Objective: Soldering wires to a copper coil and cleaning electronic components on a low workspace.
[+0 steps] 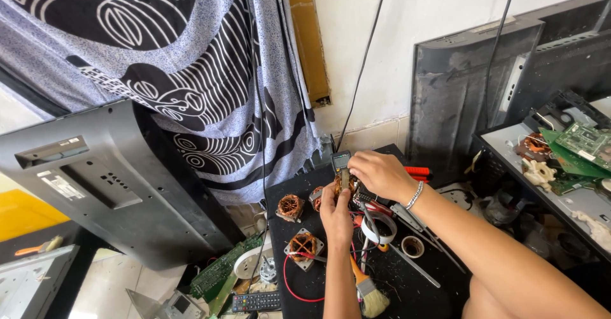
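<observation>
My left hand (336, 214) reaches up over a small black table (305, 293) and holds a small copper-wound motor part (342, 184) against its fingertips. My right hand (380, 174), with a bead bracelet on the wrist, rests over the same part and over a handheld meter (341, 161) with a small screen. Two more copper-wound coils lie close by, one (290, 207) to the left and one (303, 245) on a square plate with a red wire.
A paintbrush (368, 291), tape rolls (378, 227), a red-handled tool (417, 171) and metal rods lie on the table. Black television backs lean at the left (95, 185) and right (471, 90). Circuit boards (582, 144) sit on the right shelf; a remote (255, 302) lies below.
</observation>
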